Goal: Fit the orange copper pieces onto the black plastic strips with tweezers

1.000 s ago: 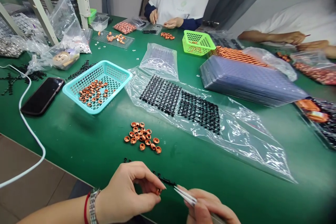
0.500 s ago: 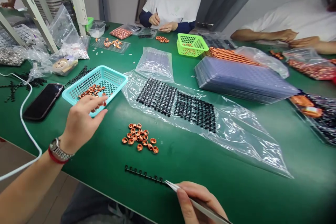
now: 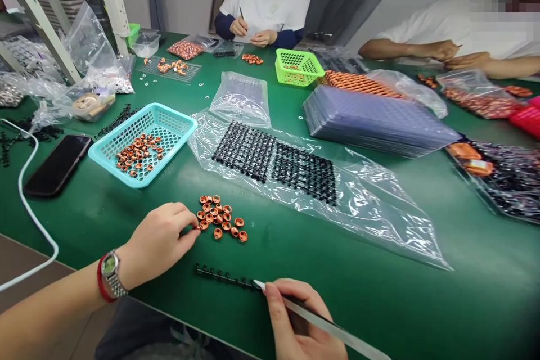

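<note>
A loose pile of small copper-coloured round cups (image 3: 217, 217) lies on the green table in front of me. At the pile's left edge, my left hand (image 3: 162, 239) is closed in a pinch on one cup, mostly hidden by the fingertips. My right hand (image 3: 297, 315) holds metal tweezers (image 3: 329, 329) with pale tips. Those tips touch or nearly touch the right end of a thin black strip (image 3: 223, 277) with a row of small stubs, lying flat below the pile. More cups rest in a turquoise perforated basket (image 3: 185, 126) at the left.
Beyond the pile, clear plastic (image 3: 379, 202) bears two black grids of strips (image 3: 244, 149). A stack of clear trays (image 3: 375, 118) stands at right, near a green basket (image 3: 299, 70). A phone (image 3: 58, 166) and white cable (image 3: 23, 180) lie left. Two people work across the table.
My left hand has moved from the turquoise basket toward me and right, to the pile's edge, and pinches a cup. My right hand keeps the tweezers at the strip's end. The view has shifted slightly.
</note>
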`<state>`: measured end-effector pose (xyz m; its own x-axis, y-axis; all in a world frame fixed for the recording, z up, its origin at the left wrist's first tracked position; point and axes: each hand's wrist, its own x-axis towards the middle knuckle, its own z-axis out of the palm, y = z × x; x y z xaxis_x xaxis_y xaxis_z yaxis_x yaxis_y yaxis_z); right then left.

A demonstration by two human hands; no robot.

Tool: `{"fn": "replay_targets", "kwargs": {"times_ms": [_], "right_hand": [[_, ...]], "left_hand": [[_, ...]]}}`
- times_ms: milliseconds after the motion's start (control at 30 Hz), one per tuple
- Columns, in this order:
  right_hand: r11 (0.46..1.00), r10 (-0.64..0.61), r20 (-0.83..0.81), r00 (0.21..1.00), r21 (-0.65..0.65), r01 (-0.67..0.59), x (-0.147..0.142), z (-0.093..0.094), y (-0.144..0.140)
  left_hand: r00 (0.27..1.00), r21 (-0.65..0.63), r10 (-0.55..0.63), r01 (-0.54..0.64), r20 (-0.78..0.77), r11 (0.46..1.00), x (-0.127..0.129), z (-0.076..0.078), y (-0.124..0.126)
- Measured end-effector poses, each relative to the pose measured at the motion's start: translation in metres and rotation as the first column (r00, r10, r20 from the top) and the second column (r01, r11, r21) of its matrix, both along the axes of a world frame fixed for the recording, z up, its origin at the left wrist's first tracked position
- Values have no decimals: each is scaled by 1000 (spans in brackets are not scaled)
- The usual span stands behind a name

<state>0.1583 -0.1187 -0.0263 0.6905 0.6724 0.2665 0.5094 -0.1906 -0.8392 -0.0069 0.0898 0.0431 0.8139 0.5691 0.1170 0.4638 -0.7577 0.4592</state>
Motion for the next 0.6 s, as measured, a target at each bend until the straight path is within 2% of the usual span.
{"fn": "replay_targets", "kwargs": {"times_ms": [67,133,167,233,400,600], "right_hand": [[1000,-7,18,1000,-3,7,-1,0,0],[1000,-4,47,999,-11,5,-2,1,0],[1000,2,55,998,-14,-1,-2,2,0],[1000,15,41,999,-20,-14,-1,2,0],[999,52,-155,987,15,-51,4,5,2],[992,123,-264,957,65,-110,7,12,4]], "left_hand": [[997,-213,6,12,80,977,2,3,-17],[990,-443,8,56,141,895,5,2,-36],[988,-510,5,75,155,857,7,0,-44],[986,-550,2,91,166,830,10,-6,-55],[992,-502,-2,64,123,863,14,-15,-56],[992,-607,59,22,113,795,16,-11,-53]]}}
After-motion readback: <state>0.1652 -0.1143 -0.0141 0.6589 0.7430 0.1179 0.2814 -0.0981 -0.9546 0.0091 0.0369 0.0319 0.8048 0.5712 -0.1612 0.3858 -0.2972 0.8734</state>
